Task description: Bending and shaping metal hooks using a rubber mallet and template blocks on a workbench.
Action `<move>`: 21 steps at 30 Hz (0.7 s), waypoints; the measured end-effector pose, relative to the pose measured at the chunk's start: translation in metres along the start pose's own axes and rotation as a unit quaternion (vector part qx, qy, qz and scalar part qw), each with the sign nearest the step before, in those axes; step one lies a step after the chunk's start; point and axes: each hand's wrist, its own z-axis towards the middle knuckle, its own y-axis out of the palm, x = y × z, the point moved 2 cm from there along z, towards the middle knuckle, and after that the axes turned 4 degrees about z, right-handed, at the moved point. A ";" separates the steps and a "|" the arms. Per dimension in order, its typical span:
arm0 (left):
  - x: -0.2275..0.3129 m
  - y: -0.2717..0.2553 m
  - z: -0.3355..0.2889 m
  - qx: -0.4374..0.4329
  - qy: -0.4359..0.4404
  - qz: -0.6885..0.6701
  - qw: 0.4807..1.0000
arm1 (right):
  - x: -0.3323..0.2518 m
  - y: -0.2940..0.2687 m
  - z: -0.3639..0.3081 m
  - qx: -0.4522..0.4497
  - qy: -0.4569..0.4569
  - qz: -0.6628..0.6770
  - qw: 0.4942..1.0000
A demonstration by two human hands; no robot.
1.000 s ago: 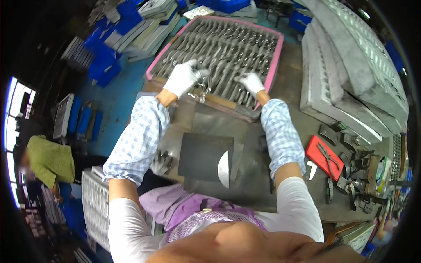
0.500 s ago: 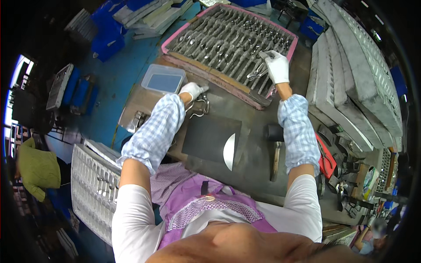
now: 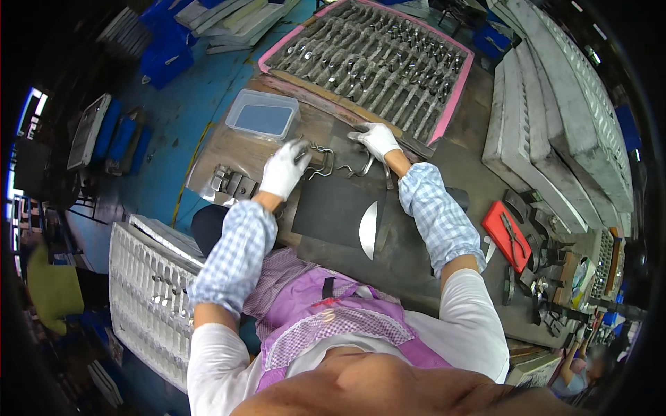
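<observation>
My left hand, in a white glove with darkened fingertips, hovers over the bench with its fingers loosely bent and nothing visible in them. Beside its fingertips lie bent metal wire pieces. To the right, my gloved right hand is closed on shiny metal cutlery, whose ends stick out below the palm; the exact kind is partly hidden. Beyond it slants a pink-rimmed tray holding rows of metal cutlery. Nearer me lie a dark flat sheet and a bright half-moon-shaped patch.
A clear plastic box stands at the bench's far left, with small metal blocks nearer. Large grey slabs lean at the right. Pliers rest on a red holder. Another person is at the far left.
My right hand has come left and nearer from the tray, carrying the cutlery. My left hand has drawn back toward me, off the wire pieces. The view has shifted slightly.
</observation>
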 end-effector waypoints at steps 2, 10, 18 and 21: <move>0.002 -0.001 -0.029 -0.011 -0.033 -0.075 0.997 | -0.008 -0.006 -0.015 0.050 -0.034 0.011 0.998; 0.068 0.044 -0.115 -0.179 -0.147 -0.420 0.877 | -0.051 -0.036 -0.159 0.074 0.092 0.438 0.891; 0.102 0.064 -0.131 -0.382 -0.154 -0.511 0.754 | -0.040 0.023 -0.222 0.094 0.022 0.520 0.849; 0.094 0.054 -0.144 -0.317 -0.194 -0.496 0.785 | -0.021 -0.027 -0.251 0.381 -0.067 0.116 0.915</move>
